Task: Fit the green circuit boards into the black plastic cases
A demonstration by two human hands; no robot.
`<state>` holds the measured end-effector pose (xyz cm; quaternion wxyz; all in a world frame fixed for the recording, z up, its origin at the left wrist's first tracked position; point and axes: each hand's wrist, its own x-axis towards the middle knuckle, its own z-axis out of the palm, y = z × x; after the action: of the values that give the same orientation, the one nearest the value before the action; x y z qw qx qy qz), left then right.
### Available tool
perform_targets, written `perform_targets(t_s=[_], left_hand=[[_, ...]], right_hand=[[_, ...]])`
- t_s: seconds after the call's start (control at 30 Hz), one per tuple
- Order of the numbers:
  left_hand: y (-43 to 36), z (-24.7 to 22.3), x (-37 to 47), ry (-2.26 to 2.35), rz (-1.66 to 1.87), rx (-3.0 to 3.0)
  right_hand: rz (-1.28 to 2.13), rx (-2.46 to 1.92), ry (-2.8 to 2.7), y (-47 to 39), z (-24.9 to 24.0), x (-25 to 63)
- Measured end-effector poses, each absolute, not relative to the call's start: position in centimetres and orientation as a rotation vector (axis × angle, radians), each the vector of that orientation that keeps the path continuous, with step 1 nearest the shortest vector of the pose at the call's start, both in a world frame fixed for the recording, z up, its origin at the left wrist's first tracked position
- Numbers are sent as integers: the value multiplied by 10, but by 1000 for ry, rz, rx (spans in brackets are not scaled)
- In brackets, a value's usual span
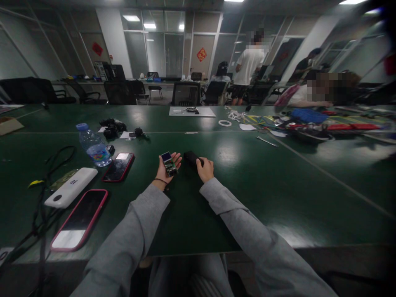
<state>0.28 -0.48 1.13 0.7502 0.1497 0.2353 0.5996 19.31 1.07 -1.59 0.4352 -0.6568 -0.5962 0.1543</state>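
Palm up, my left hand (161, 169) holds a small green circuit board (170, 166) with a little display screen (166, 156) at its far end. The board rests across the palm, and the fingers stretch out beyond its right side. My right hand (206, 168) is closed around a black box-shaped case (191, 158), thumb on top. The case is at or just above the green table; I cannot tell whether it touches. A gap separates the board from the case.
Left of my hands are a water bottle (94, 146), a red-edged phone (118, 167), a white power bank (71, 187) and a pink-cased phone (79, 220). A wrench (267, 141), a white ring (225, 123) and tangled cables lie farther right. Several people are across the room.
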Motion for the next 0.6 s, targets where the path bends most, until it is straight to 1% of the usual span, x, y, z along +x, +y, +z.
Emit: perform_targets(t_s=[0.07,0.2,0.27,0.37,0.6], left_hand=[[-5,11,3,512,1313,330],[-5,11,3,510,1315,324],[-4,11,3,513,1317,323],[-4,10,2,515,1317,325],[-4,9,1,509,1315,326]], right_hand=[[324,-1592,-1508,10,-17,193],[96,-1496,-1651,7,-18,190],[59,-1486,-1677,8,-19,190],[98,-1497,-1633,12,-19,196],[316,-1572,-1453,27,-22,215]])
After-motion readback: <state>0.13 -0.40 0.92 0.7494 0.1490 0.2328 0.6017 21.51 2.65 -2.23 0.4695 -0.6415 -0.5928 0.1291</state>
